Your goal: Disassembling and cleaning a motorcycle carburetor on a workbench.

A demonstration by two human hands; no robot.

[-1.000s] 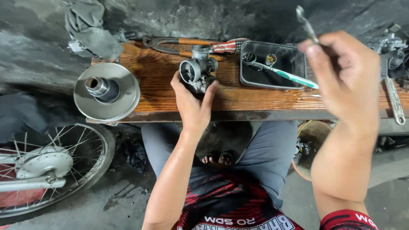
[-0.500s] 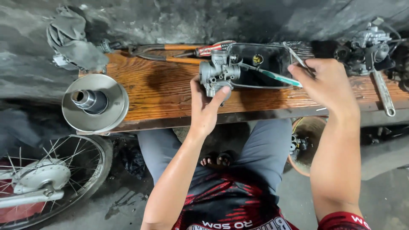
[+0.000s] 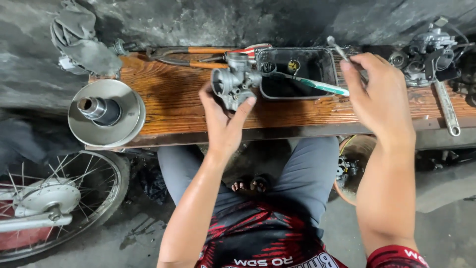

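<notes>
The left hand [image 3: 225,126] grips a carburetor [image 3: 234,79] over the table [image 3: 168,99]; right hand [image 3: 379,97] fingers pinch a thin tool [image 3: 337,48] above the black tray's [image 3: 333,74] edge.

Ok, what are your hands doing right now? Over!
Left hand grips grey carburetor above wooden bench. Right hand pinches thin metal tool over black tray. Nothing between them.

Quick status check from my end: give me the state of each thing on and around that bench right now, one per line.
left hand: gripping the carburetor
carburetor: held up above the plank
right hand: pinching a thin metal tool
thin metal tool: raised over the tray
black tray: open, toothbrush inside
toothbrush: lying slantwise across the tray
pliers: lying on the plank
pulley disc: lying flat, hub up
wrench: lying flat
</notes>
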